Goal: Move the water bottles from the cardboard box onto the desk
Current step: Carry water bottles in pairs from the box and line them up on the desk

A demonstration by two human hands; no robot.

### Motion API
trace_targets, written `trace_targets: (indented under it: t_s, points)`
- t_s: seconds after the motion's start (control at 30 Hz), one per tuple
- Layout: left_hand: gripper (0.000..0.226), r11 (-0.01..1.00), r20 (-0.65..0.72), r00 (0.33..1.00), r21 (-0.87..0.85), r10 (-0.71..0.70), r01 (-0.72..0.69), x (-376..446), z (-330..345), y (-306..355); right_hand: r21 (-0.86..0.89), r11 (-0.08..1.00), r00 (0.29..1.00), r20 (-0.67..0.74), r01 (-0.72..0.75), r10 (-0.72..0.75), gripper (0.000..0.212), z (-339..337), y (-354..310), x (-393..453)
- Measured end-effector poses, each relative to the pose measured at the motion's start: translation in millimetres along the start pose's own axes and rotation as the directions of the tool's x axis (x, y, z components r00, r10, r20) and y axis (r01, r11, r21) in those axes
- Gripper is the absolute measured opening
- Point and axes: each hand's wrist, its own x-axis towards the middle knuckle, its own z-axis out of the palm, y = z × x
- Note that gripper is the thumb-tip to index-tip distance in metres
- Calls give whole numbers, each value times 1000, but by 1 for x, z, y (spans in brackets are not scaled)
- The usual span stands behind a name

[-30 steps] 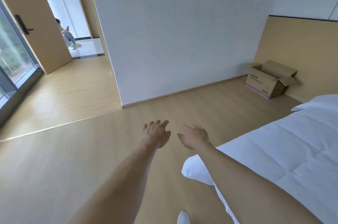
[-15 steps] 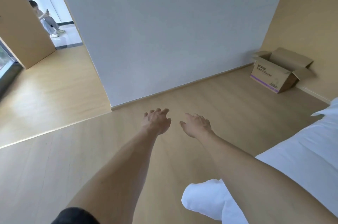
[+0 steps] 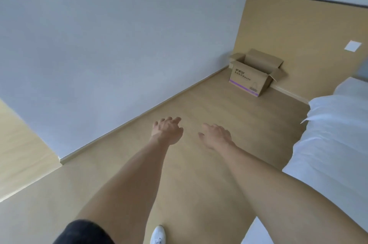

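An open cardboard box (image 3: 250,80) with purple print stands on the wooden floor in the far corner, flaps spread out; its inside is hidden from here, so no water bottles show. No desk is in view. My left hand (image 3: 167,130) and my right hand (image 3: 216,136) are stretched out in front of me over the floor, fingers relaxed and loosely curled, holding nothing. Both are well short of the box.
A bed with white bedding (image 3: 330,140) fills the right side. A grey wall (image 3: 119,44) runs along the left, a wooden panel wall (image 3: 298,30) behind the box. Bare wooden floor (image 3: 199,104) lies between me and the box. My white shoe (image 3: 158,233) shows below.
The view has swung right and moved forward: the doorway and the seated person have left the frame, and the box has shifted towards the centre and looks closer. Both hands stay extended and empty.
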Motion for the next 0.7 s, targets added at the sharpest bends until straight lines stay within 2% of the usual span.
trace_targets:
  t_s: [0.27,0.5,0.7]
  points:
    - [53,988,50,989,59,138,-141,151,-52,-9,86,985,987,-57,-148,153,46,-45,-20,116]
    - [53,955,83,958,95,274,-281,273,-64,37,121,947,952,-25,-299,304,50,-66,17,225]
    - [52,941,85,950,137,300,-309,399,-86,74,161,936,947,-15,-314,321,47,-96,56,347]
